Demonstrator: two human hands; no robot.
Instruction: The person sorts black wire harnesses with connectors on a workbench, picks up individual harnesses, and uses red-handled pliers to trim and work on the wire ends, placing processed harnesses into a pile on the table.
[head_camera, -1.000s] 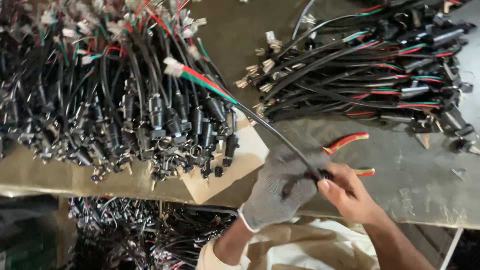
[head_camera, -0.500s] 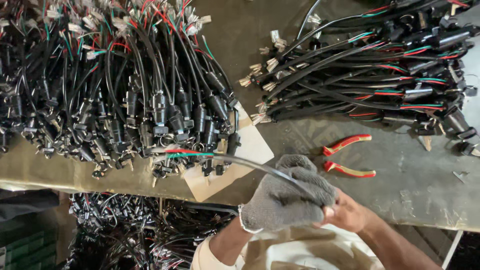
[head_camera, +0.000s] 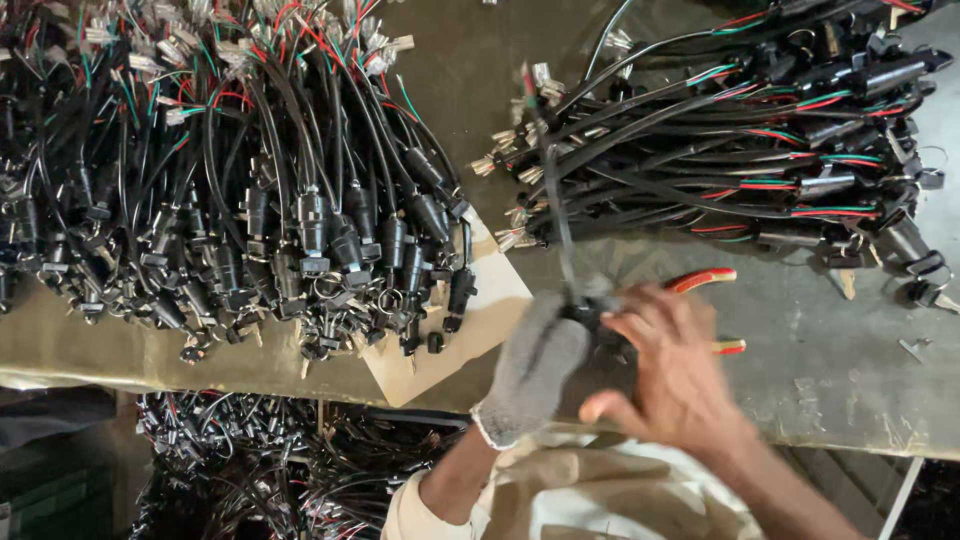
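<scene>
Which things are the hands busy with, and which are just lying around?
In use: black cable, held by the gloved left hand and bare right hand.

Lying about: left cable pile, right cable bundle, red-handled pliers, cardboard sheet, table.

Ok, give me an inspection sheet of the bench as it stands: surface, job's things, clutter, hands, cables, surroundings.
Surface: grey bench, scuffed; cardboard sheet at its front edge.
Job's things: one black cable rising from the hands toward the right pile.
Clutter: red-handled pliers partly under the right hand; small bits at right.
Hands: left hand, grey glove, and bare right hand meet on the cable's lower end; blurred, grip unclear.
Cables: left pile large; right pile smaller, both black with red and green leads.
Surroundings: more cables below the bench edge.
</scene>
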